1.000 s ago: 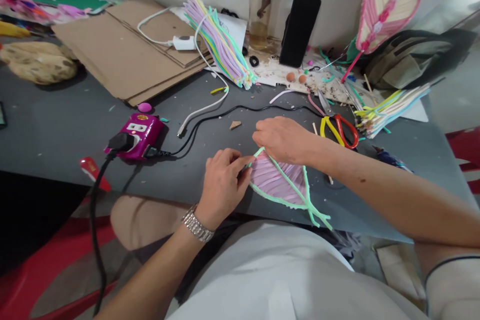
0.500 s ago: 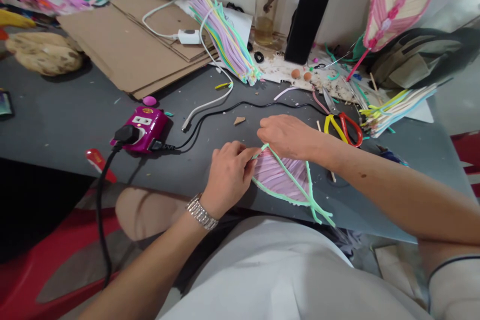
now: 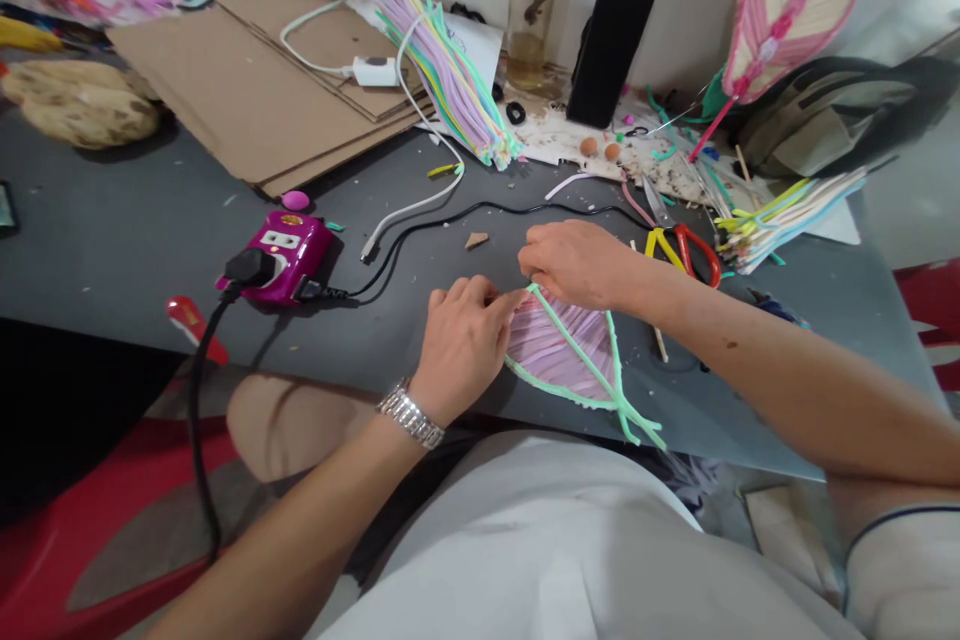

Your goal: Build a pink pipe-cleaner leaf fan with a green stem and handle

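Observation:
A leaf shape of lilac pipe cleaners (image 3: 559, 345), edged and split down the middle in mint green, lies at the desk's front edge. Its two mint tails cross at the lower right end. My left hand (image 3: 465, 340), wearing a metal watch, pinches the leaf's upper left edge between thumb and forefinger. Over the leaf's far tip, my right hand (image 3: 574, 265) is closed with fingers curled down; whatever they grip is hidden. Both hands cover parts of the tip and upper rim. Scissors (image 3: 682, 250) with yellow and red handles lie just beyond my right forearm.
A purple power adapter (image 3: 289, 255) and cables sit to the left, in front of cardboard sheets (image 3: 247, 90). Pipe-cleaner bundles (image 3: 446, 70), a bottle (image 3: 534, 20), a phone (image 3: 611, 50) and a finished pink leaf (image 3: 795, 10) stand or lie at the back.
My right hand has shifted slightly, its fingers curling lower by the leaf's tip. My left hand keeps its pinch, and the whole view has drifted a little.

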Available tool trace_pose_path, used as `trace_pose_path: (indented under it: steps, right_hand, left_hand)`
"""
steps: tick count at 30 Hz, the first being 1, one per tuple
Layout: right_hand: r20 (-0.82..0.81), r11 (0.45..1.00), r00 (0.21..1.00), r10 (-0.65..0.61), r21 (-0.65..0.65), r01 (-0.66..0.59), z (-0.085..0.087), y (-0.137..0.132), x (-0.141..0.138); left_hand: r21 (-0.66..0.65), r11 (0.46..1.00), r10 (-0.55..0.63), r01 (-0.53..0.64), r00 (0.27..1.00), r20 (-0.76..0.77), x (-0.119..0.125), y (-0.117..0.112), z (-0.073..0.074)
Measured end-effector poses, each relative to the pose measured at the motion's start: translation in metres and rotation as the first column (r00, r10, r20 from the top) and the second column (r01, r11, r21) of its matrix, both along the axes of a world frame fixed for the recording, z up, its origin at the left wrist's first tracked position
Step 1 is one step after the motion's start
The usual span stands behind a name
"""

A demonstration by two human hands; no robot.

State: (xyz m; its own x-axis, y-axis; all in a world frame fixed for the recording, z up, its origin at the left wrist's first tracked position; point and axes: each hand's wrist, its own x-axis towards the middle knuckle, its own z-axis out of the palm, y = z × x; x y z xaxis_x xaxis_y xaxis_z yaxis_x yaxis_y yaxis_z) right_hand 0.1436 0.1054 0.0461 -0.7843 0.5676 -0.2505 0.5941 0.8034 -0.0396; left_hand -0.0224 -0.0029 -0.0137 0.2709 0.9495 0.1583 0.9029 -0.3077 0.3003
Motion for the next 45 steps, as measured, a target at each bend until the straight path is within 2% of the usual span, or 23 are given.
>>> trace_pose_path:
  steps: [4, 9, 24, 31, 39, 45]
  right_hand:
    - [-0.022, 0.999, 0.999, -0.038, -0.003, 0.038, 0.004, 0.001, 0.007]
    - [-0.029, 0.999, 0.998, -0.052, -0.003, 0.052, -0.001, 0.0, 0.011]
    - [0.035, 0.999, 0.999, -0.031, 0.03, 0.03, 0.001, -0.006, -0.003]
    - [0.029, 0.999, 0.999, -0.016, 0.03, 0.015, 0.003, -0.007, -0.001]
    - [-0.012, 0.999, 0.999, -0.03, 0.013, 0.031, -0.003, -0.005, 0.003]
    - [-0.047, 0.998, 0.997, -0.054, -0.017, 0.053, -0.002, -0.007, 0.005]
  left_hand:
    - [0.028, 1.0, -0.004, 0.004, 1.0, -0.001, -0.001, 0.0, -0.003]
    - [0.044, 0.999, -0.007, 0.008, 1.0, -0.015, -0.001, -0.001, -0.004]
    - [0.058, 0.998, -0.02, 0.022, 0.999, -0.037, 0.001, 0.0, -0.004]
    - [0.025, 0.999, -0.026, 0.027, 0.999, -0.035, 0.0, 0.002, -0.003]
    - [-0.1, 0.995, -0.026, 0.028, 0.999, 0.025, 0.0, 0.007, 0.004]
    - [-0.118, 0.993, -0.012, 0.016, 0.999, 0.034, 0.001, 0.009, 0.004]
